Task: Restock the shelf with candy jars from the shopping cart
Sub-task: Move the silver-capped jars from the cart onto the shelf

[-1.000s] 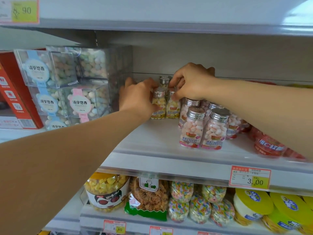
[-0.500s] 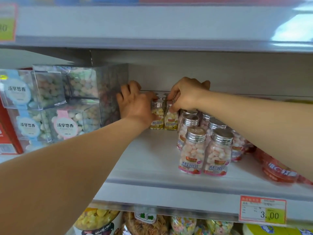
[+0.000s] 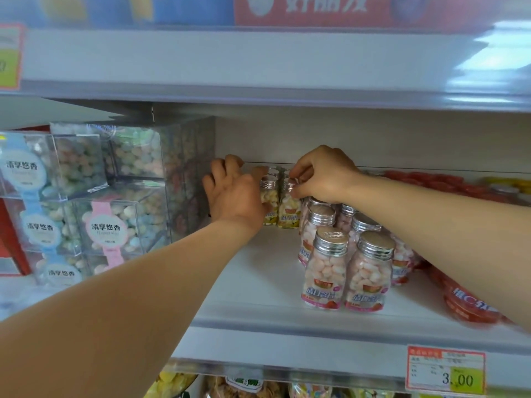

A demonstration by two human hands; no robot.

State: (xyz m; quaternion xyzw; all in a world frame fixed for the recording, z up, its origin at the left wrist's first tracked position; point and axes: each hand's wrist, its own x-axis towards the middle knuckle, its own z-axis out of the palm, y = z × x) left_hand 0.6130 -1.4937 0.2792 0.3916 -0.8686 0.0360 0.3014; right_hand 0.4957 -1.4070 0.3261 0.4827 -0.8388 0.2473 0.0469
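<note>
At the back of the smooth white shelf, two small jars are standing upright between the hands. The right hand is curling down from above, its fingertips pinching the ribbed silver cap of a yellow candy jar, a clear rounded bottle packed with pale oval sweets. The left hand is lying loose, gripping nothing, with its fingers spread toward the back wall. Its edge is covering the left side of a second yellow jar, so whether it is touching that jar is hard to tell. More caps are showing behind these two, too blurred to count. Nearer than the right hand, pink candy jars of the same shape are standing in rows, several partly hidden under the right forearm. Left of the left hand, clear stiff boxes of pastel sweets are sitting stacked. Below the right arm, glossy red packets are lying partly cut off.
</note>
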